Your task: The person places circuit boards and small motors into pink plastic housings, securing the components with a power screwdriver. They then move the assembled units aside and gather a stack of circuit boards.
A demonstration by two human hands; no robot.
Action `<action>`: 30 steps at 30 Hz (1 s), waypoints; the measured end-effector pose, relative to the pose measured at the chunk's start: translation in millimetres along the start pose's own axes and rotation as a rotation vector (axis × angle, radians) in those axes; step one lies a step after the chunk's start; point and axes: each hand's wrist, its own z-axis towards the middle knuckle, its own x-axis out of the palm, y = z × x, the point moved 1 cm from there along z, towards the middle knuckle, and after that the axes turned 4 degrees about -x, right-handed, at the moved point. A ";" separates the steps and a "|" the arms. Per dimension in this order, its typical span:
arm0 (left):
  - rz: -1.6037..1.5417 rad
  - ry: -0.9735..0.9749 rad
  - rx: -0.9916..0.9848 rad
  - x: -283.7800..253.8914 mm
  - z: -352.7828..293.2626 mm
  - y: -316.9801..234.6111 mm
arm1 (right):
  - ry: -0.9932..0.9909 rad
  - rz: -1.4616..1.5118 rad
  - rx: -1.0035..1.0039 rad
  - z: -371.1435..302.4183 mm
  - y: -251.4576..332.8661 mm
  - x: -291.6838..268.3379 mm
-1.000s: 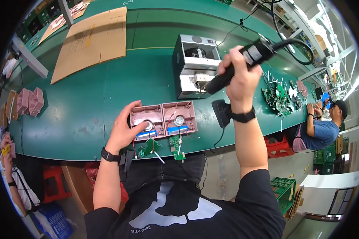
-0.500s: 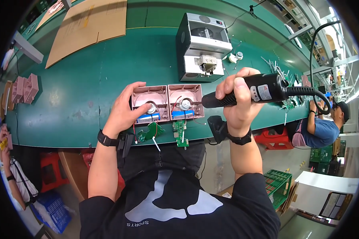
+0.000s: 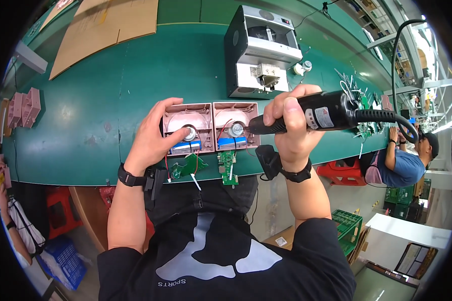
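Two pink plastic housings, a left one [image 3: 203, 108] and a right one [image 3: 250, 107], sit side by side near the bench's front edge. Each holds a silver round motor-like part, the right one [image 3: 236, 130] fully visible, and a blue battery pack [image 3: 227, 143]. My left hand [image 3: 150, 133] grips the left housing by its left side, thumb pressing on its round part. My right hand [image 3: 294, 125] is wrapped round a black corded electric screwdriver [image 3: 331, 110], held nearly level. Its tip points left, at the right housing's side; contact is unclear. Green circuit boards [image 3: 228, 168] hang on wires toward me.
A grey-and-black desktop machine [image 3: 271, 52] stands behind the housings. Flat cardboard [image 3: 105, 30] lies at the far left, more pink housings [image 3: 24, 108] at the left. Wired boards [image 3: 369, 115] are heaped at right, near a seated person [image 3: 404, 158]. The screwdriver's cable [image 3: 394, 65] loops upward.
The screwdriver has shifted slightly left, its tip now nearer the right housing's round part. My left hand keeps its hold on the left housing. The whole view has shifted slightly.
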 end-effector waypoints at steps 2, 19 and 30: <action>0.007 -0.005 -0.004 -1.3 2.2 0.6 | 0.004 -0.002 -0.002 1.4 -0.1 5.1; -0.032 -0.011 0.004 -1.8 -9.7 5.3 | -0.076 -0.032 -0.260 81.2 21.7 -11.6; 0.025 -0.058 0.062 -2.1 -12.7 13.6 | 0.047 0.183 -0.031 22.9 43.9 11.0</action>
